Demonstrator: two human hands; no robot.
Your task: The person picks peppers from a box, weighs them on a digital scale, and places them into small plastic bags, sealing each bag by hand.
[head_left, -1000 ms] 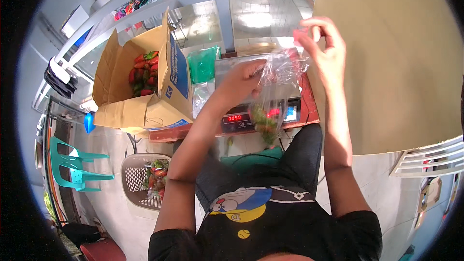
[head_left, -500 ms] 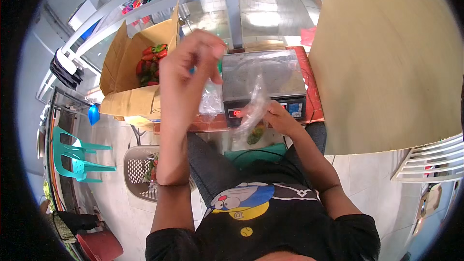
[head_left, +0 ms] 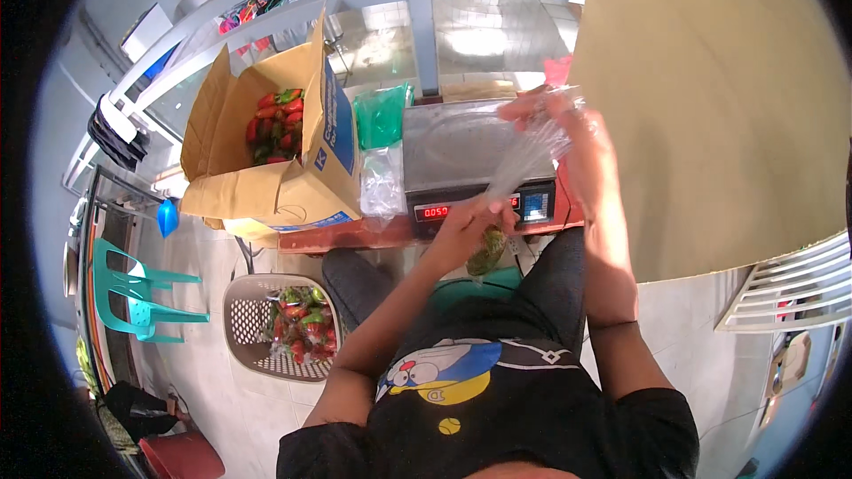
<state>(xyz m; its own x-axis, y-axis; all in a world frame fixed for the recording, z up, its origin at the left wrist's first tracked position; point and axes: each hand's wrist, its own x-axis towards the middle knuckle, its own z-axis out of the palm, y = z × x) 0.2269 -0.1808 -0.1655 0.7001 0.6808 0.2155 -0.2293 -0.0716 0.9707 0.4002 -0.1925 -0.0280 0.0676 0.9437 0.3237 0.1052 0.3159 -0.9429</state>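
A clear plastic bag is stretched between my hands in front of the scale. Its lower end hangs below the scale's front edge, with green peppers showing through the film. My left hand pinches the bag's neck just above them. Higher up, over the scale's right side, my right hand is closed on the bag's gathered top end. Behind the bag, the weighing scale has a steel platform and a lit red display.
An open cardboard box of red and green peppers stands left of the scale. Between them lie green plastic bags and clear bags. A beige basket holds bagged peppers. A large tan board rises at right.
My left hand has come down from beside the box to the bag's neck. My right hand has risen to the right, drawing the bag's top end out. The green bags and basket contents are uncovered.
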